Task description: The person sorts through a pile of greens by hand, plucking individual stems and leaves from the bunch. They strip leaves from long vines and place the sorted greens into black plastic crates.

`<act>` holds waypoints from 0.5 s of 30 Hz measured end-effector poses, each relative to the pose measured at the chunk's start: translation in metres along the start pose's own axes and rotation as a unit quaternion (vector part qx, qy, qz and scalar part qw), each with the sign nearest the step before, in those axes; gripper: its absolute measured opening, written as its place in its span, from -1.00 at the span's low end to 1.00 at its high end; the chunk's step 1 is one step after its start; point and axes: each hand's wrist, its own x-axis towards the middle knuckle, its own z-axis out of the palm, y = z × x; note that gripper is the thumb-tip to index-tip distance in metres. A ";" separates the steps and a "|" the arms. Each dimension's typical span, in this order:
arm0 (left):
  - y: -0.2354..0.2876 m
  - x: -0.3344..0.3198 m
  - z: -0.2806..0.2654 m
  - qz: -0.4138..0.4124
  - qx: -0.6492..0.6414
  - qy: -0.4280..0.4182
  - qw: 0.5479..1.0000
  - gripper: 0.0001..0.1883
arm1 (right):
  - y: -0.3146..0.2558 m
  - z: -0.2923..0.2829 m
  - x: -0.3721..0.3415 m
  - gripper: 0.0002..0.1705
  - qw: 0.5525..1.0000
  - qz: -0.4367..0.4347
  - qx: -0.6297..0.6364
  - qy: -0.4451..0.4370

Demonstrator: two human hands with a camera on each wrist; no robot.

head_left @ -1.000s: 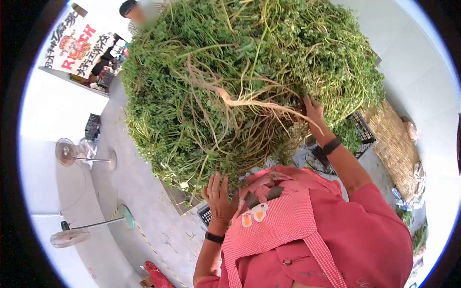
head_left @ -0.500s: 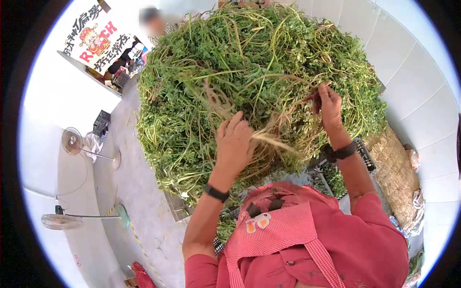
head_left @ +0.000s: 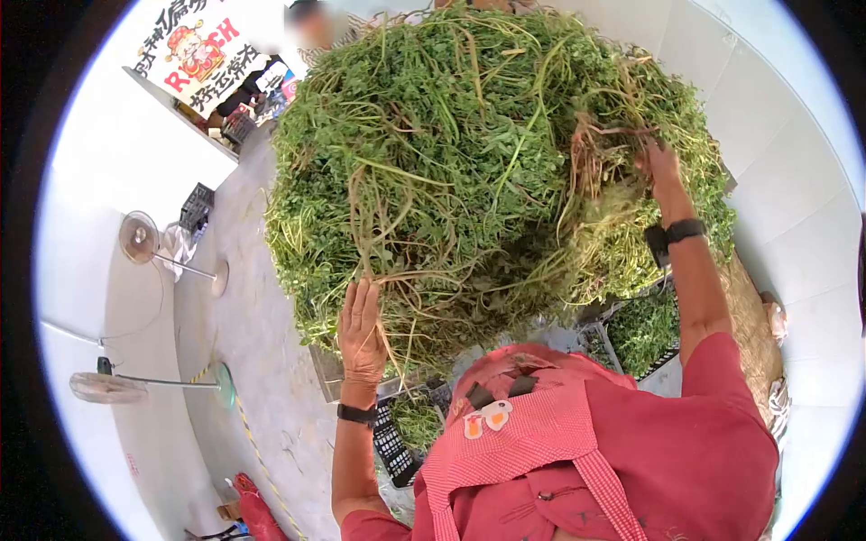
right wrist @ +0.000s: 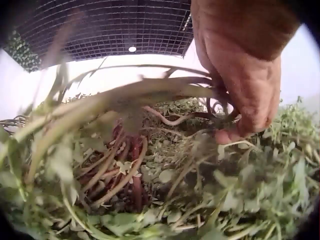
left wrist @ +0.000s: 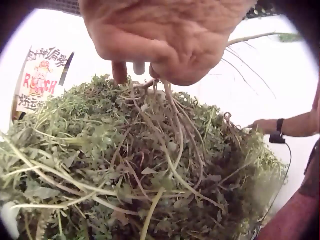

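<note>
A large heap of leafy green plants (head_left: 433, 180) with long stems lies in front of me. My left hand (head_left: 363, 338) is at its near left edge and pinches a pale branching root (head_left: 397, 279) at the fingertips. In the left wrist view, thin stems (left wrist: 172, 120) hang from beneath that hand (left wrist: 170, 40). On the heap's right side my right hand (head_left: 663, 169) grips a bunch of reddish stems (head_left: 591, 153). The right wrist view shows stems running into the fingers of this hand (right wrist: 245, 85), with more reddish stems (right wrist: 135, 165) below.
Black crates (head_left: 394, 444) with greens stand below the heap's near side; greens fill another crate (head_left: 645, 334) on the right. Two standing fans (head_left: 140, 237) are at left. Woven matting (head_left: 747, 316) lies at right. Another person (head_left: 316, 32) is beyond the heap's far left.
My left hand reached in over the heap, then drew back left with the pale root. My right hand lifted reddish stems and moved them right and farther away.
</note>
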 end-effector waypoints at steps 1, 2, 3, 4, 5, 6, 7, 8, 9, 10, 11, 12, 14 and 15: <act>0.001 0.003 -0.005 0.005 -0.026 0.021 0.999 -0.45 | 0.006 0.007 -0.012 -0.56 0.996 -0.009 0.078 0.043; -0.003 0.005 -0.014 0.001 -0.021 0.024 0.999 -0.45 | 0.010 0.013 -0.023 -0.49 0.984 -0.016 0.156 0.084; -0.010 0.006 -0.024 -0.018 -0.059 -0.018 0.998 -0.46 | 0.016 0.015 -0.026 -0.49 0.984 -0.014 0.158 0.079; -0.015 0.008 -0.031 -0.038 -0.098 -0.062 0.993 -0.46 | 0.023 0.014 -0.028 -0.44 0.991 -0.015 0.064 0.117; -0.021 0.007 -0.024 -0.138 -0.294 0.022 0.946 -0.58 | 0.030 0.012 -0.028 -0.38 0.988 -0.017 -0.030 0.153; -0.023 0.017 -0.032 -0.138 -0.290 0.022 0.947 -0.58 | 0.035 0.010 -0.029 -0.38 0.988 -0.016 -0.027 0.150; -0.026 0.033 -0.046 -0.202 -0.305 0.054 0.929 -0.64 | 0.040 0.007 -0.031 -0.38 0.983 -0.062 -0.052 0.163; -0.024 0.053 -0.060 -0.265 -0.319 0.085 0.906 -0.70 | 0.044 0.006 -0.033 -0.38 0.976 -0.107 -0.076 0.175; -0.019 0.076 -0.070 -0.251 -0.279 0.086 0.923 -0.74 | 0.047 0.006 -0.037 -0.38 0.976 -0.106 -0.073 0.176; -0.014 0.100 -0.078 -0.238 -0.239 0.087 0.937 -0.78 | 0.050 0.006 -0.041 -0.40 0.978 -0.102 -0.080 0.165; -0.009 0.122 -0.077 -0.195 -0.220 0.074 0.953 -0.77 | 0.053 0.006 -0.045 -0.41 0.979 -0.098 -0.088 0.154; -0.003 0.143 -0.071 -0.152 -0.201 0.062 0.966 -0.75 | 0.057 0.005 -0.048 -0.41 0.980 -0.095 -0.095 0.144; 0.007 0.182 -0.043 -0.073 -0.129 -0.007 0.989 -0.74 | 0.072 0.005 -0.050 -0.42 0.975 -0.103 -0.116 0.157; 0.008 0.197 -0.022 -0.020 -0.088 -0.021 0.996 -0.73 | 0.079 0.005 -0.051 -0.43 0.969 -0.110 -0.139 0.170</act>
